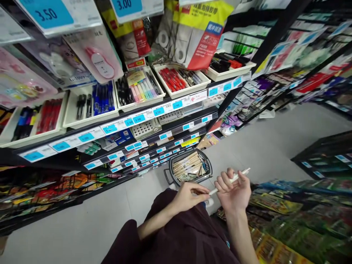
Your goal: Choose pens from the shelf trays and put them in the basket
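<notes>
Both my hands hold one white pen (239, 175) low in the view, over the shop floor. My left hand (188, 196) pinches its near end with closed fingers. My right hand (233, 190) is palm up, fingers curled round the pen's middle, and the far end pokes out up and to the right. Just beyond my hands a dark shopping basket (167, 176) sits on the floor, filled with several flat brown packets.
Shelves on the left carry white trays of pens and markers (102, 98) with blue price tags along the edges. More packed shelves (288, 209) stand to the right. A grey aisle floor (275, 143) runs between them.
</notes>
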Motion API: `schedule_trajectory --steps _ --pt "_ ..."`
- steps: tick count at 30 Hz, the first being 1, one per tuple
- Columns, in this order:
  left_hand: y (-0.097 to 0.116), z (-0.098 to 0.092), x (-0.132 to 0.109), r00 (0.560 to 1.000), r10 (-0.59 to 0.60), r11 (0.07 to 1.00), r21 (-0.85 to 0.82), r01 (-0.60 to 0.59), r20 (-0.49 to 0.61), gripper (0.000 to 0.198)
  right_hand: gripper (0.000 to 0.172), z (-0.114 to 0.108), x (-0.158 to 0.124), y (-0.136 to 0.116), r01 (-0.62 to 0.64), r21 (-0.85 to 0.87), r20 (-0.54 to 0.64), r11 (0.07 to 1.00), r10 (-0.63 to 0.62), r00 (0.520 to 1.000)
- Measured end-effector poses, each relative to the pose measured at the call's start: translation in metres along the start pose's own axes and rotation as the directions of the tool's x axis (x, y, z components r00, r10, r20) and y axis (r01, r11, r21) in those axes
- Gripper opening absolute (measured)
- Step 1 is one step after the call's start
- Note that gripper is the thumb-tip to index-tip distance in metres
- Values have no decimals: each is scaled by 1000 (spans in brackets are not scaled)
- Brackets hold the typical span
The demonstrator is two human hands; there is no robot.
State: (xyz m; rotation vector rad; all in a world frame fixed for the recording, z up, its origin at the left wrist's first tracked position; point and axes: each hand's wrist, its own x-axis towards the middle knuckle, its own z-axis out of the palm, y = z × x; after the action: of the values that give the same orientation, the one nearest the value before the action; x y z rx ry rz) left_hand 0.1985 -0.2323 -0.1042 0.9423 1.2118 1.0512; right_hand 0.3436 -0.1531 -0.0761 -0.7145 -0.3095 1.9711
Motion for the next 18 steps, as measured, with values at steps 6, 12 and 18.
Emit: schedule_trajectory --steps 6,12,18 --pt "-1 -1 -5 999 -34 999 26 34 -15 27 29 -1 0 4 -2 15 -24 1000 3 1000" --pt "-6 -2 -6 999 -32 999 34 31 5 25 28 -4 -3 4 6 5 -33 1000 -6 999" --pt "-6 -1 -5 999 -42 998 39 41 16 26 26 -7 -5 3 24 2 -23 1000 -24 999"
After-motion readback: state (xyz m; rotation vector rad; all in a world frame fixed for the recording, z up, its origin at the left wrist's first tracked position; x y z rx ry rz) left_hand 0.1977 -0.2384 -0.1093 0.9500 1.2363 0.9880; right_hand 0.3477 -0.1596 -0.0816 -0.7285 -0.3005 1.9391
